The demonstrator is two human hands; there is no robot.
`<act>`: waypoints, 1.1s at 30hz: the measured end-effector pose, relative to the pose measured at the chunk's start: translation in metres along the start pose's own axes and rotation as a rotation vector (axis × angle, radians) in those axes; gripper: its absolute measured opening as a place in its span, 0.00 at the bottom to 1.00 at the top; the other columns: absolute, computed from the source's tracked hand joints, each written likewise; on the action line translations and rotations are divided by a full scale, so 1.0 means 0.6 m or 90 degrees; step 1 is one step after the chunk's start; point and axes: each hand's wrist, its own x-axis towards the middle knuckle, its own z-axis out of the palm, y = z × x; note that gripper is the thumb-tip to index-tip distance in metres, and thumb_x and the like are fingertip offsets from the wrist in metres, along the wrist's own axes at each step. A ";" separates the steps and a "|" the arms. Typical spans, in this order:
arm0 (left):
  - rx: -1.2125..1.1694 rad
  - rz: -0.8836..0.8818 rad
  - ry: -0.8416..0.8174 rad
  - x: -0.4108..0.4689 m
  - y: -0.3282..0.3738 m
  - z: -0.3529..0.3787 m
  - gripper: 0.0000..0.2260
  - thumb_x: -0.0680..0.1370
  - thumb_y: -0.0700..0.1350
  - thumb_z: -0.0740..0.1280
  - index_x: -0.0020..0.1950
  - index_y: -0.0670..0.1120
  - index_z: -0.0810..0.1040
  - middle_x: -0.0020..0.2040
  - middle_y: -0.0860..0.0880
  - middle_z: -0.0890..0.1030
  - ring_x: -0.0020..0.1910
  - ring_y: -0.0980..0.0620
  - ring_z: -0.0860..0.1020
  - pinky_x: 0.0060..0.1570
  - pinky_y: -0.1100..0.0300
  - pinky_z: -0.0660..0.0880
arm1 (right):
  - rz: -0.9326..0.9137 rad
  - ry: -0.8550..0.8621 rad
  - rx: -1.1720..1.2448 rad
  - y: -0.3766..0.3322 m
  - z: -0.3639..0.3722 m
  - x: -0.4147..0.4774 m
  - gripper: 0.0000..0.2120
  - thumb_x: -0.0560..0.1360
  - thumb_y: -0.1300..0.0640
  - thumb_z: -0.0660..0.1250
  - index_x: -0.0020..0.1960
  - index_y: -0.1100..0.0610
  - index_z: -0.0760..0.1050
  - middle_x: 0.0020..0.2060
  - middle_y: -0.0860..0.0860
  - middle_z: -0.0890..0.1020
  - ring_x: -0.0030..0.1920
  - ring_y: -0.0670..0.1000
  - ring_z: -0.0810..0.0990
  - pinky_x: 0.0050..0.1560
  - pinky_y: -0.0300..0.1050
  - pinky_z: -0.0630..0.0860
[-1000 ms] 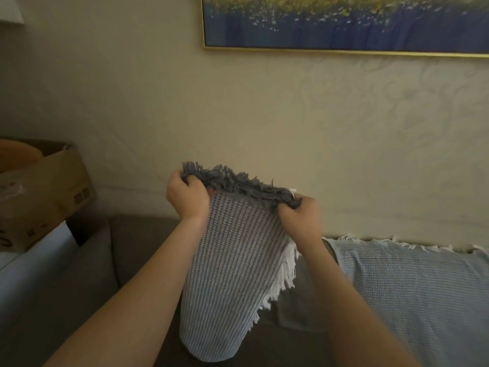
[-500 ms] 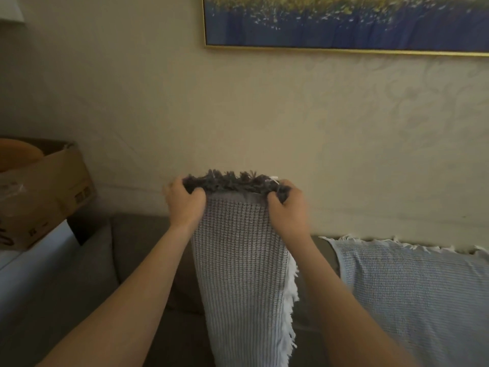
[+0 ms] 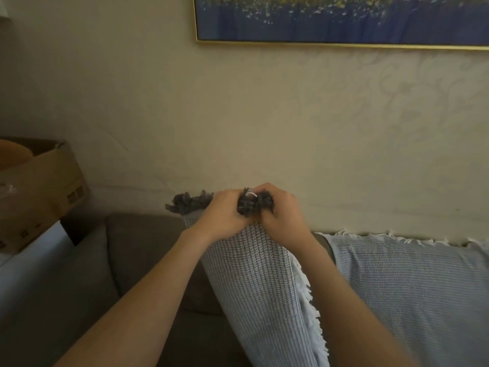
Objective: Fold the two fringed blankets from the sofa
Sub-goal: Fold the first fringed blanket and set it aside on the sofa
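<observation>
**Both hands clamped on the fringed top hem of a raised blanket**

The left hand and right hand are held side by side, knuckles almost meeting, level with the top back edge of the sofa. Each grip is clamped tight, with the fingers curled over and bunching the dark fringe along the top hem of the waffle-weave blanket. A loose charcoal tuft of that fringe sticks out to the left of the left hand. Something small and pale shows between the hands; I cannot tell what it is.

The blanket hangs from the hands as a narrow panel, pale grey-blue with a fine gridded weave. A white fringe of soft, ragged threads runs down its right side. Its lower end is out of view.

The second blanket lies spread over the right part of the sofa. It has a similar pale weave, and its white tasselled hem lies along the top of the backrest. The right forearm hides whether the two blankets touch.

The sofa is matte grey-brown upholstery with a cushion seam near its left end. Past that end, an open brown cardboard box sits on a white surface. The cream wall carries a faint leaf pattern and a blue-and-gold painting in a thin gilt frame.
</observation>
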 end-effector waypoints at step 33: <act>0.339 0.180 0.346 0.004 0.043 -0.034 0.17 0.73 0.34 0.77 0.60 0.44 0.85 0.43 0.48 0.87 0.39 0.45 0.85 0.35 0.55 0.78 | 0.238 -0.166 0.227 0.095 0.035 -0.036 0.19 0.70 0.63 0.80 0.59 0.53 0.83 0.51 0.47 0.88 0.52 0.45 0.86 0.55 0.52 0.84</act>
